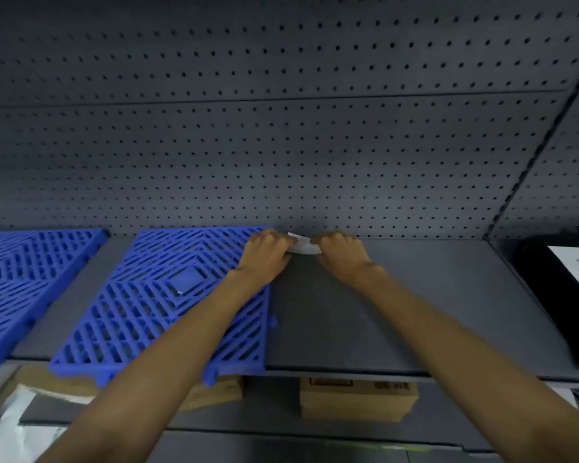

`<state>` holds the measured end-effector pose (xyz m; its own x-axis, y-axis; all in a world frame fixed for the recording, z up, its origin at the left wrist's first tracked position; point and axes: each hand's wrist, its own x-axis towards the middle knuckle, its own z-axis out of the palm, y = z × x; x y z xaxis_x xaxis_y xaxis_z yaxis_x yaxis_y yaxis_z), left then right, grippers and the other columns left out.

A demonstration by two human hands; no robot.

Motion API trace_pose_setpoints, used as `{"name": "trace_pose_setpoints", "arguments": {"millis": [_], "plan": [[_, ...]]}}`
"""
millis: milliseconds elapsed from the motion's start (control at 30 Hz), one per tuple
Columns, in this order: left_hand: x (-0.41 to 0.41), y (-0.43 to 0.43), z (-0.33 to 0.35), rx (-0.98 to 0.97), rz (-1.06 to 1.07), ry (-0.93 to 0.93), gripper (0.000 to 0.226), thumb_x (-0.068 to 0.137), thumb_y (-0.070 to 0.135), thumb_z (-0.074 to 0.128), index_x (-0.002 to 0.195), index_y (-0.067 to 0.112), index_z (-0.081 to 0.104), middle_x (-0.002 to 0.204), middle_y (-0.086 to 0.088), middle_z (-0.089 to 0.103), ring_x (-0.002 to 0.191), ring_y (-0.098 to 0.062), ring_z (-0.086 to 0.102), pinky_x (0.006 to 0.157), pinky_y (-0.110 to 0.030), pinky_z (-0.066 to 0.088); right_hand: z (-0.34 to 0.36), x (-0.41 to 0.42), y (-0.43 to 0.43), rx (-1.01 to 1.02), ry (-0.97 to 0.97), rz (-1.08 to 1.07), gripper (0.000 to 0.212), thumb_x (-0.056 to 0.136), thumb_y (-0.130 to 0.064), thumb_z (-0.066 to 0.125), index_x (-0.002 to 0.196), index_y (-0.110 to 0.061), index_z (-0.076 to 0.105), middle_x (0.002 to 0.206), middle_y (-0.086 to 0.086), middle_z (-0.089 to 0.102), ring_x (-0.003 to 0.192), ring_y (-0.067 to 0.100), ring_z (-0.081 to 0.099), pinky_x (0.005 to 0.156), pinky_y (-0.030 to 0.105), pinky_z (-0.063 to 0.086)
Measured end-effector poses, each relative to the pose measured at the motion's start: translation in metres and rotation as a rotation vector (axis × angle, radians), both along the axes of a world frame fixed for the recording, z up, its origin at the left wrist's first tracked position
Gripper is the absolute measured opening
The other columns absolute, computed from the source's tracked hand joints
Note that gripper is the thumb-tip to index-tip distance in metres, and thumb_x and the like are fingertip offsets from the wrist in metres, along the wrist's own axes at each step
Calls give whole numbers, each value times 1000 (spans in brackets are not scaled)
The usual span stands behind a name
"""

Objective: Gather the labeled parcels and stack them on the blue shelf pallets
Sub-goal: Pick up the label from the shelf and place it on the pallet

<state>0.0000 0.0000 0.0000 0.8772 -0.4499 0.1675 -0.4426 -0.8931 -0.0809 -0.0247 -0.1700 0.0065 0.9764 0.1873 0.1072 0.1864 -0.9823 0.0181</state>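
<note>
Two blue slatted pallets lie on a grey shelf: one in the middle and another at the far left. Both my hands reach to the back of the shelf, by the pegboard wall. My left hand rests over the middle pallet's far right corner. My right hand is over bare shelf just to the right. Between them they pinch a small white piece of paper or label. A black parcel with a white label sits at the shelf's right end.
The grey shelf is bare between the middle pallet and the black parcel. On the shelf below are brown cardboard boxes and a white plastic bag. A perforated grey back wall closes off the rear.
</note>
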Motion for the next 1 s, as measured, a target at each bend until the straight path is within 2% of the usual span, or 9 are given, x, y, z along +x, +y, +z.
{"name": "trace_pose_setpoints", "arguments": {"millis": [133, 233, 367, 500, 733, 833, 900, 1000], "plan": [[10, -2, -3, 11, 11, -8, 36, 93, 20, 54, 128, 16, 62, 125, -8, 64, 123, -25, 51, 99, -41, 44, 0, 12, -3, -60, -33, 8, 34, 97, -15, 51, 129, -21, 61, 114, 9, 67, 103, 28, 65, 87, 40, 52], [18, -4, -4, 2, 9, -2, 35, 95, 25, 52, 128, 19, 63, 124, -9, 64, 121, -25, 54, 101, -41, 42, 0, 19, -4, -74, -56, 31, 30, 97, -19, 53, 124, -25, 64, 110, 7, 69, 102, 27, 66, 87, 39, 51], [20, -4, -5, -22, -24, -53, 31, 97, 28, 52, 123, 23, 67, 112, -8, 68, 107, -25, 61, 91, -38, 46, -3, 21, -13, -123, -125, 49, 24, 99, -18, 51, 111, -28, 68, 97, 3, 69, 90, 25, 67, 72, 34, 49], [17, -10, -3, -1, -49, -108, 27, 98, 28, 49, 115, 27, 70, 103, -4, 70, 102, -21, 62, 84, -36, 48, -5, 21, -22, -112, -139, 54, 29, 98, -18, 49, 116, -30, 67, 97, 3, 70, 88, 26, 67, 69, 33, 47], [8, -16, -1, -77, 4, -140, 18, 89, 22, 56, 97, 27, 72, 93, -1, 71, 95, -19, 62, 72, -33, 48, 2, 19, -20, -48, -112, -22, 21, 94, -23, 54, 103, -29, 72, 91, 1, 71, 83, 24, 67, 64, 30, 44], [8, -15, -3, -119, -26, -146, 16, 91, 25, 57, 100, 26, 70, 97, 0, 72, 98, -19, 62, 74, -33, 48, 6, 17, -22, -42, -74, -55, 20, 93, -19, 59, 105, -30, 72, 96, 3, 70, 87, 27, 67, 71, 33, 48], [8, -15, -4, -125, -57, -135, 20, 94, 30, 56, 109, 26, 69, 105, 2, 72, 103, -18, 61, 79, -33, 48, 8, 15, -25, -74, -64, -55, 28, 94, -11, 59, 111, -32, 68, 103, 3, 68, 94, 28, 66, 75, 35, 48], [6, -17, -4, -115, -82, -132, 26, 98, 33, 51, 116, 26, 67, 113, 2, 70, 107, -19, 59, 82, -33, 48, 12, 8, -31, -95, -90, -65, 30, 94, -9, 54, 109, -31, 67, 100, 4, 66, 95, 30, 65, 70, 34, 41]]}}
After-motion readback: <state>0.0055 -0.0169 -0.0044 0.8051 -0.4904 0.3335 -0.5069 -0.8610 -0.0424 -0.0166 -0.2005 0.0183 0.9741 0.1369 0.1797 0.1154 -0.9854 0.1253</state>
